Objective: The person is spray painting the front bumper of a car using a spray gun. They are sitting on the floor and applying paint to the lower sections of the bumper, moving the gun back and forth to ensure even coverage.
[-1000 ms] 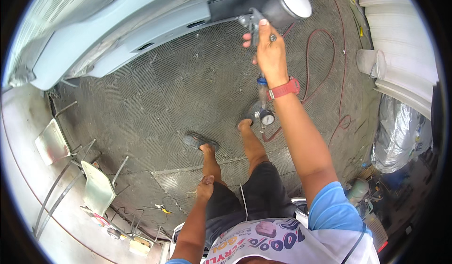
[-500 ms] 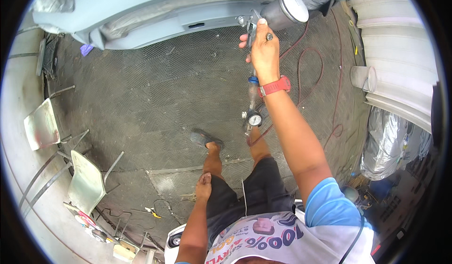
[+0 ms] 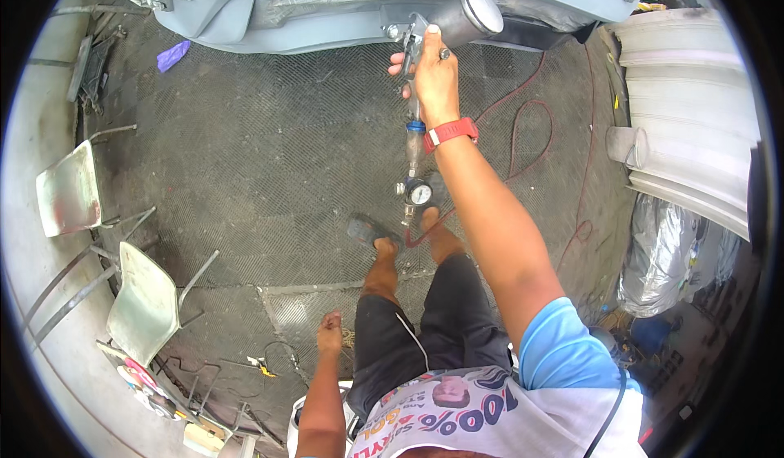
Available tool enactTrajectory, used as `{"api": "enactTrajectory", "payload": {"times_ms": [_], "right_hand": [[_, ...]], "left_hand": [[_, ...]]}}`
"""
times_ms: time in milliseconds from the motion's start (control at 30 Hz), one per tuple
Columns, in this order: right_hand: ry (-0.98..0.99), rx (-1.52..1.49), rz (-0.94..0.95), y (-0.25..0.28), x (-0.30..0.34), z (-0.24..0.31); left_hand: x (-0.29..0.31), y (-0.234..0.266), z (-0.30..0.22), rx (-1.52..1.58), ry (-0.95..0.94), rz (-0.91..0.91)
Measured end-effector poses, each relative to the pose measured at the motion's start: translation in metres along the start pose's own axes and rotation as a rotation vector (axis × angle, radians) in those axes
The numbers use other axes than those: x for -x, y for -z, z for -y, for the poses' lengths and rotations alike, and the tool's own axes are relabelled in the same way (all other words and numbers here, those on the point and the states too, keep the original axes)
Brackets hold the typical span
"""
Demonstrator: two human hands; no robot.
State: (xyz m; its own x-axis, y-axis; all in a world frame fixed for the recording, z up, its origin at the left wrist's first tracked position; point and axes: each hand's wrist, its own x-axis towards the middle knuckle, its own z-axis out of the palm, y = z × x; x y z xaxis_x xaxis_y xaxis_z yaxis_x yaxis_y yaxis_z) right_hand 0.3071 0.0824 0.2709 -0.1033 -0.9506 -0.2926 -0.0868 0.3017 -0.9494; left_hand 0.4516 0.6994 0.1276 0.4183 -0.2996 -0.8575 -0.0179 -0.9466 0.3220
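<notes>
My right hand (image 3: 435, 78) is wrapped round the grip of a spray gun (image 3: 414, 40), thumb up near its top. The gun's metal paint cup (image 3: 465, 19) with a pale lid tilts up to the right. Below the grip hang a clear inline filter (image 3: 415, 149) with a blue ring and a pressure gauge (image 3: 420, 193), joined to a red air hose (image 3: 523, 104). Just beyond the gun is a grey-blue car bumper (image 3: 286, 37) across the far side. My left hand (image 3: 330, 332) hangs beside my left thigh, fingers curled in, with nothing seen in it.
The red hose loops over the dark ribbed floor (image 3: 237, 164) on the right. Two worn chairs (image 3: 145, 307) stand along the left wall. At the right are white ridged panels (image 3: 686, 91), a translucent cup (image 3: 627, 146) and silver plastic sheeting (image 3: 657, 254). A purple scrap (image 3: 172, 55) lies far left.
My right hand and the spray gun have shifted left and slightly toward me in view. My left hand has moved left, away from the thigh. The bumper now sits higher and farther right.
</notes>
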Motion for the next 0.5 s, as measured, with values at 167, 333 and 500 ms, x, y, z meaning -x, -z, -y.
{"api": "enactTrajectory", "payload": {"times_ms": [167,333,500], "right_hand": [[-0.045,0.036,-0.139,0.033,-0.012,0.004],[-0.066,0.077,-0.304,0.092,-0.026,0.013],[-0.021,0.070,-0.419,0.147,-0.049,0.017]], "left_hand": [[0.014,0.021,0.020,-0.037,0.110,-0.003],[0.010,0.001,0.030,-0.006,0.071,0.046],[0.002,-0.023,-0.023,-0.038,0.079,0.170]]}}
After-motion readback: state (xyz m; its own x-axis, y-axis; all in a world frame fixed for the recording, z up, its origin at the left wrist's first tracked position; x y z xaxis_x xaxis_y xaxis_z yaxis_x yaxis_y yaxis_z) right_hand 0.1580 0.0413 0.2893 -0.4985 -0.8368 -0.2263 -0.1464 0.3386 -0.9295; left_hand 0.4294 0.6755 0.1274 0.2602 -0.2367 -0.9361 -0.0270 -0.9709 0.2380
